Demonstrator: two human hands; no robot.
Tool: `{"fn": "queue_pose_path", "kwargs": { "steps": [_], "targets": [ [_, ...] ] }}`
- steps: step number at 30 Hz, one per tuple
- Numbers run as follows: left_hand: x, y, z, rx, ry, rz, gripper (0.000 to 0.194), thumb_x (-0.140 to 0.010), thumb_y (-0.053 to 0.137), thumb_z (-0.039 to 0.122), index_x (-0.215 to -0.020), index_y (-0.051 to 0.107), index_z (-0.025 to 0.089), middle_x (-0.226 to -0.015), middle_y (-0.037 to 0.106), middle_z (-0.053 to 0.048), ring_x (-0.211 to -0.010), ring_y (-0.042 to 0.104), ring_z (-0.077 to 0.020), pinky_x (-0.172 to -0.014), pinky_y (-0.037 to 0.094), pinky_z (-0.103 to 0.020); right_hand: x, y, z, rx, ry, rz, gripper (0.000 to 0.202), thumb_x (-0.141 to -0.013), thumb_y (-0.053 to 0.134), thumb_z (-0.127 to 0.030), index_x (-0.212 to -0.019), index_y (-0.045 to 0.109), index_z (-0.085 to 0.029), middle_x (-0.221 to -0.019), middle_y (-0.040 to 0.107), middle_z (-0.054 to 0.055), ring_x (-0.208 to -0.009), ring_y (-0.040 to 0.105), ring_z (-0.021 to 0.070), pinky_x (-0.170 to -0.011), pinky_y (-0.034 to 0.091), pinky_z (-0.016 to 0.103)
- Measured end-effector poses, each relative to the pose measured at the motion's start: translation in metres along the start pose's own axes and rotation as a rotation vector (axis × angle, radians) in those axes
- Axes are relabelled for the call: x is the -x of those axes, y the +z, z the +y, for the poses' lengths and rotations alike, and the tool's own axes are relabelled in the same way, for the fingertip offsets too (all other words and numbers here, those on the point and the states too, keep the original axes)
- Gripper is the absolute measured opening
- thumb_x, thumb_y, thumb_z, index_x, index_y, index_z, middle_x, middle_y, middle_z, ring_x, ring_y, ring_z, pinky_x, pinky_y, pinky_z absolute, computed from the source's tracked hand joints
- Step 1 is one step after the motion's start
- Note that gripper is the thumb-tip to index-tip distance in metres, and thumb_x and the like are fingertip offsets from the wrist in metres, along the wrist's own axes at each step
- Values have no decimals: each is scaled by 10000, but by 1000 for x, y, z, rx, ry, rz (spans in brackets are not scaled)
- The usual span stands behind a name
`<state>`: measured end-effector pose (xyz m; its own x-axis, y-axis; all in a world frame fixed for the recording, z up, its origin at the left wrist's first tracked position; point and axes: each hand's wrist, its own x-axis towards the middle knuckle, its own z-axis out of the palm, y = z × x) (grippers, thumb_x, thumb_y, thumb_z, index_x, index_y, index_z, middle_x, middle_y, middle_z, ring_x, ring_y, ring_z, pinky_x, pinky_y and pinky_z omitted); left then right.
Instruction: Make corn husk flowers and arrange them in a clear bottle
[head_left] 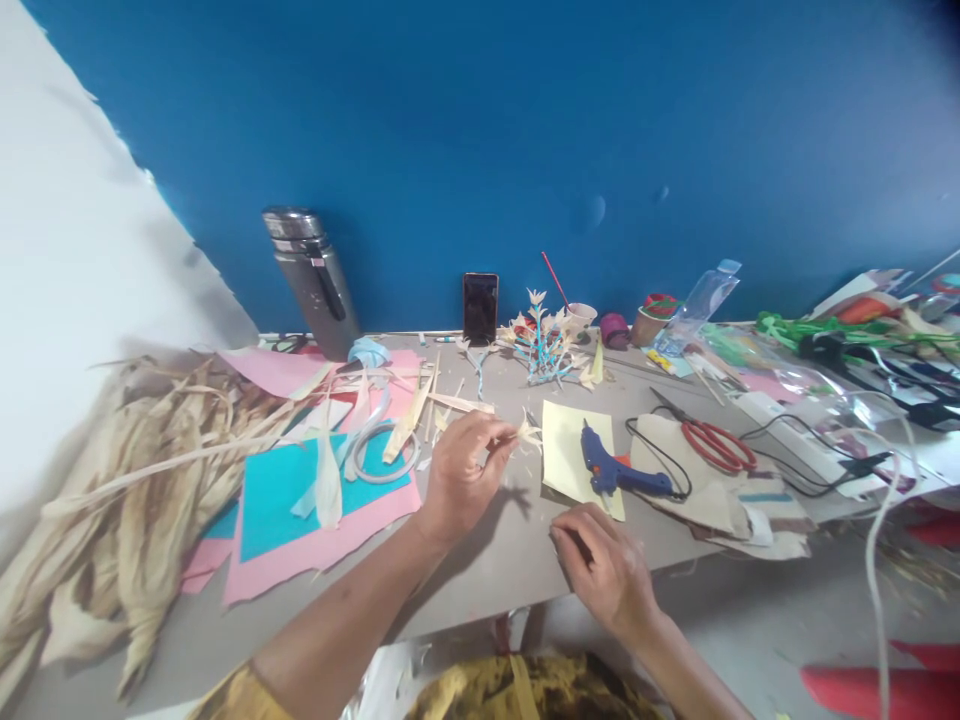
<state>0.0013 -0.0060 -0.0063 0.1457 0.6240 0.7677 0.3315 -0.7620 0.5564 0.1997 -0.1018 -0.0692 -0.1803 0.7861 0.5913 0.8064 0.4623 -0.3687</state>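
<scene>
Between thumb and forefinger, my left hand [466, 475] pinches a small pale corn-husk flower [529, 432] just above the table. My right hand [606, 568] rests near the table's front edge, fingers curled in, with nothing visible in them. Just beyond it lies a blue glue gun [626, 474], partly on a yellow paper sheet [564, 450]. Behind the hands stands a bunch of husk flowers [544, 345] on stems wrapped in blue. A smaller blue-wrapped stem [480, 375] lies left of that bunch.
Dried corn husks [142, 510] heap at the left, beside blue paper [270, 500] and a tape roll [386, 455]. A grey flask [315, 290] and a phone [480, 308] stand by the wall. Red-handled scissors [720, 445], a power strip [787, 430] and cables lie right.
</scene>
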Motion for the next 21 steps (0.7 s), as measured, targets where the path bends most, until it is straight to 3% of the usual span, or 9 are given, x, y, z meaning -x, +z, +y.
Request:
{"fn": "queue_pose_path", "kwargs": {
  "steps": [17,21],
  "targets": [
    [1,0,-2,12,-48,11,74,-904,630,158,-874,682,200,-827,690,-38,-746,615,-150,-703,495,-281,-2,-1,-2,14,-10,14,186,-980,494,-182,-854,629,-206,-762,679,34,-657,643,145,-597,438,241],
    [2,1,-1,-16,-129,59,73,-870,664,150,-920,661,202,-808,684,-5,-707,596,-127,-691,491,-259,-1,0,-1,14,-3,5,175,-981,496,-177,-869,628,-200,-779,681,35,-669,647,150,-614,433,250]
  ]
}}
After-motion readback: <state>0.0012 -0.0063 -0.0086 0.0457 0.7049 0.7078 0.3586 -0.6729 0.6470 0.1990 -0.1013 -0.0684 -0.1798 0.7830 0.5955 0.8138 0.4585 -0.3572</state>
